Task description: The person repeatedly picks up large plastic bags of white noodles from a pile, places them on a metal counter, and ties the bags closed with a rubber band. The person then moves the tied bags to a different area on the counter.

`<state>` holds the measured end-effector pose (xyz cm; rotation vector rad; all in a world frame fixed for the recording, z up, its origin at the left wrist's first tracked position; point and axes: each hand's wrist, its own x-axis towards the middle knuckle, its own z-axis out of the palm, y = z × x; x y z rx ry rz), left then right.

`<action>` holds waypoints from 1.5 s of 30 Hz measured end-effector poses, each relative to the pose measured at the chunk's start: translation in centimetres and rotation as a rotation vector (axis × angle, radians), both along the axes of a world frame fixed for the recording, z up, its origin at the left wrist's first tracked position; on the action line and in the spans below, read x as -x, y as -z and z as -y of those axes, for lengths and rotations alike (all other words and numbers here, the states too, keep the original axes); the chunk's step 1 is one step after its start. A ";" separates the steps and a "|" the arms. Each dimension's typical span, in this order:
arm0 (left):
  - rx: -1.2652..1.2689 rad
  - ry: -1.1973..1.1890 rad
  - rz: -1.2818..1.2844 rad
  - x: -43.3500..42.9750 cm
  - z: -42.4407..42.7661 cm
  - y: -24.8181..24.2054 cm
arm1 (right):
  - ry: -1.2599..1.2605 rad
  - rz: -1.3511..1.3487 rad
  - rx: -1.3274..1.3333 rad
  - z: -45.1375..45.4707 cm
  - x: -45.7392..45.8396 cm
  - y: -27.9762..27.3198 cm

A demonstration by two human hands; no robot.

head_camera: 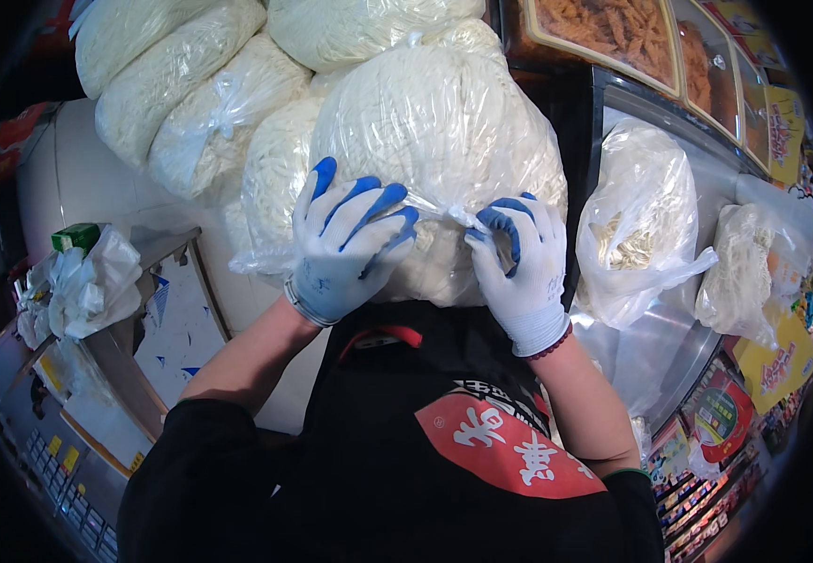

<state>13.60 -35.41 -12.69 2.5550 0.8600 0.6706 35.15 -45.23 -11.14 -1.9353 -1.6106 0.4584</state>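
A large clear plastic bag of pale noodles point(434, 127) lies before me, its neck gathered into a twisted knot point(459, 213). My right hand point(522, 271), in a white knit glove with blue coated fingers, pinches the plastic just beside that knot between thumb and fingers. My left hand point(350, 243), gloved the same way, rests over the near left side of the bag; its fingertips are at a stretched strand of plastic leading to the knot. The hand's underside is hidden, so its hold on the strand is unclear. More noodles in plastic show beneath both hands.
Several other bags of noodles point(167, 77) are piled at the upper left. On the metal counter point(659, 359) at right lie an open noodle bag point(635, 232) and a smaller bag point(737, 267). Lidded bins of orange-brown food point(603, 35) stand upper right. Plastic bags point(93, 281) sit on a left-hand stand.
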 end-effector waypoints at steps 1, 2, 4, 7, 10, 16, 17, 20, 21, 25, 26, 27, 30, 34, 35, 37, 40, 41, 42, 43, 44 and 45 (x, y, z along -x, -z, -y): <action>-0.005 0.001 -0.002 0.0 0.0 0.0 | 0.003 -0.021 0.011 0.0 0.0 0.0; -0.006 0.002 0.000 0.0 -0.1 0.1 | 0.001 -0.006 0.011 0.0 -0.1 -0.1; -0.012 0.003 0.007 0.0 -0.2 0.1 | -0.002 -0.010 0.026 -0.1 -0.1 -0.1; -0.025 0.004 0.020 -0.1 -0.4 0.2 | -0.016 -0.002 0.017 -0.1 -0.1 -0.2; -0.028 0.004 0.027 -0.2 -0.3 0.2 | -0.019 -0.003 0.005 0.3 -0.1 -0.3; 0.006 0.017 0.064 0.3 -0.6 -0.8 | 0.096 -0.102 -0.059 1.8 -0.3 -2.2; 0.017 0.016 0.096 0.5 -0.8 -1.3 | 0.150 -0.236 -0.028 2.2 -0.3 -2.8; 0.283 0.110 0.210 0.7 -0.5 -3.5 | 0.301 -0.769 0.100 3.2 0.0 -4.8; 0.403 0.157 0.286 0.7 -0.1 -4.4 | 0.304 -0.984 0.215 3.4 0.0 -5.4; 1.503 -0.118 0.794 -2.2 4.6 -5.9 | -0.391 -1.160 0.378 3.0 1.8 -5.0; 1.730 -0.382 0.848 -2.2 4.8 -6.1 | -0.518 -0.955 0.294 2.8 2.6 -4.8; 1.707 -0.425 0.755 -2.0 5.0 -6.2 | -0.422 -1.333 0.337 2.8 3.5 -4.6; 1.562 -0.443 0.712 -1.0 4.6 -6.4 | -0.384 -1.630 0.315 2.0 4.9 -4.6; 1.453 -0.649 0.849 0.0 4.0 -6.2 | -0.104 -2.274 0.451 0.2 6.4 -5.8; 1.443 -0.657 0.943 0.3 4.0 -6.2 | -0.047 -2.395 0.427 0.0 6.7 -6.1; 1.298 -0.880 1.118 0.3 2.8 -5.0 | -0.120 -2.288 0.427 -0.2 6.6 -6.4; 1.413 -0.534 1.474 4.5 -1.7 -5.8 | -0.326 -1.977 0.515 1.1 4.5 -6.1; 1.640 -0.241 1.622 6.9 -3.0 -6.9 | -0.418 -1.797 0.536 2.1 3.0 -5.8; 1.563 -0.225 1.626 9.0 -4.4 -7.7 | -0.478 -1.617 0.558 2.6 1.1 -5.3; 1.511 -0.231 1.618 10.8 -5.8 -8.6 | -0.463 -1.465 0.563 3.0 -0.3 -4.6; 1.456 -0.049 1.541 12.2 -7.3 -9.5 | -0.379 -1.283 0.542 2.8 -1.1 -3.5; 1.428 0.175 1.408 12.9 -8.0 -10.3 | -0.312 -1.086 0.518 2.8 -1.6 -2.8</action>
